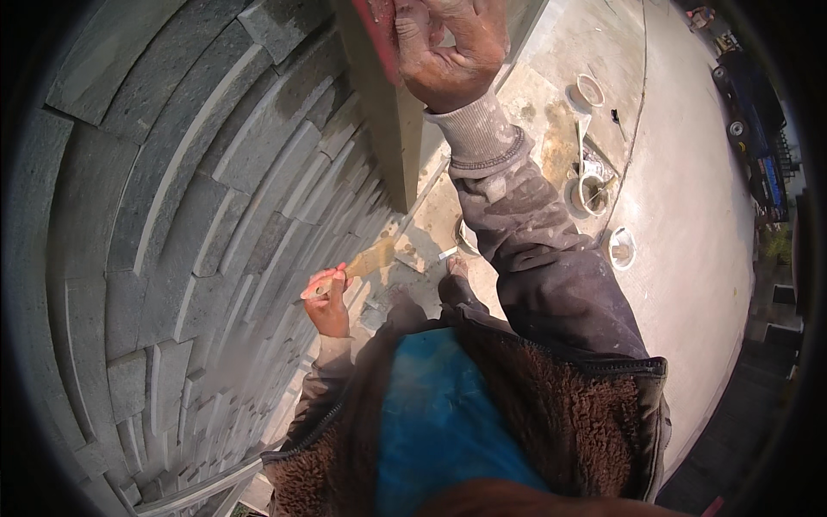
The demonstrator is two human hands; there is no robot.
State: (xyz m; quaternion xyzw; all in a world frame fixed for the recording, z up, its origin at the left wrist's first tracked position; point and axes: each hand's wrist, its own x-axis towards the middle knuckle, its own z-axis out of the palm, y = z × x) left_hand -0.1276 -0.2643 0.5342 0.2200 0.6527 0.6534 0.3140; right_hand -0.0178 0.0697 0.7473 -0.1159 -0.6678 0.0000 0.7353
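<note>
My left hand (327,312) is closed round the handle of a flat paintbrush (372,258). Its pale bristles point up and to the right, beside the grey stone-clad wall (207,198). Raised high at the top of the view, my right hand (454,53) has its fingers curled in. A red thing (382,39), partly cut off by the frame edge, shows against its left side; its kind is unclear. Just left of that hand is a smooth, grey-brown slab-like piece (392,129) with a pointed lower end. Whitish dust marks my right sleeve.
Several round buckets or bowls stand on the pale concrete floor to the right, among them a white one (621,248) and another with a stick in it (593,195). My foot (457,269) is below. A dark blue vehicle (754,129) is at the far right.
</note>
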